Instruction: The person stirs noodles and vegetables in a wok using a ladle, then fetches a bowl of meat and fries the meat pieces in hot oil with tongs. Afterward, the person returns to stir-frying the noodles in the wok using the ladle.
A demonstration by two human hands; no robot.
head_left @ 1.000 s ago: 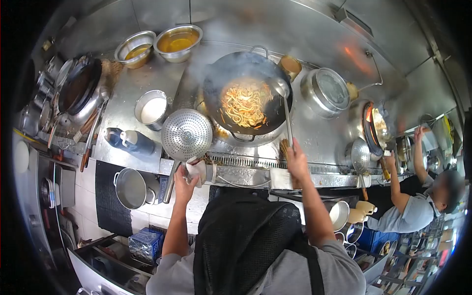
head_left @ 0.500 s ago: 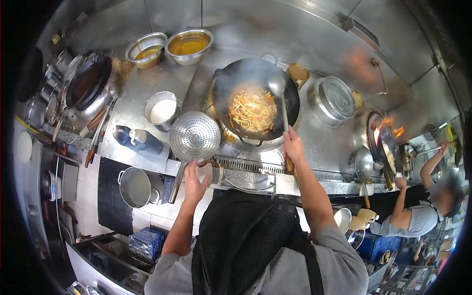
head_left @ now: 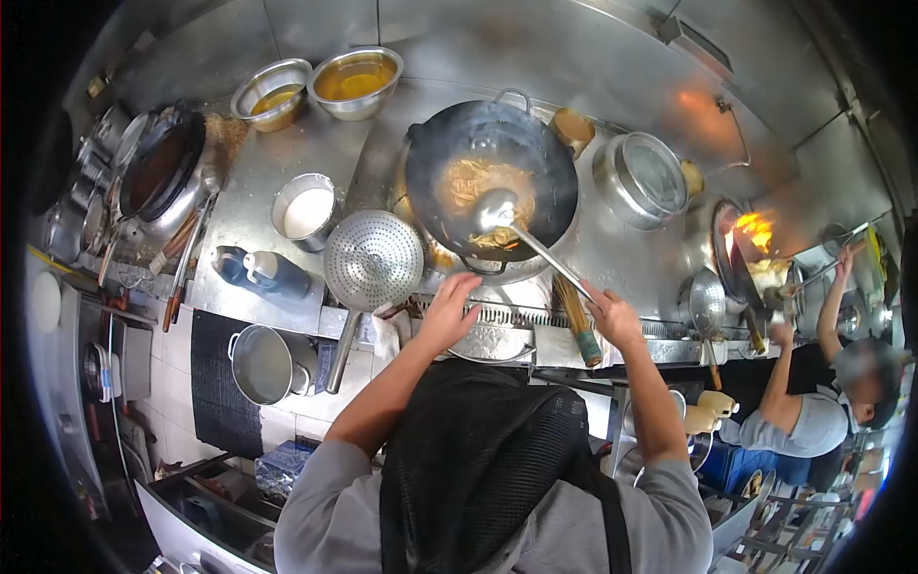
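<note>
A dark wok [head_left: 547, 129] sits on the burner with noodles [head_left: 483, 182] in it, and steam hangs over them. My right hand [head_left: 615, 317] is closed round the handle of a metal ladle [head_left: 497, 209], whose bowl rests among the noodles near the wok's middle. My left hand [head_left: 448, 314] is open with fingers apart, just in front of the wok's near loop handle [head_left: 484, 269]; nothing shows in it. Left of that hand lies a perforated strainer [head_left: 373, 260] with its handle towards me. A bamboo wok brush [head_left: 576, 320] lies beside my right hand.
Two steel bowls of yellow liquid [head_left: 356, 86] stand at the back left. A pot of white stuff [head_left: 308, 212] and dark bottles [head_left: 277, 272] are left of the strainer. A lidded steel pot [head_left: 643, 182] stands right. Further right, a co-worker [head_left: 798, 421] works at a flaming wok [head_left: 732, 249].
My left hand has moved right, from the strainer's handle towards the wok's front. My right hand has shifted right and down, bringing the ladle bowl from the wok's right side into the noodles.
</note>
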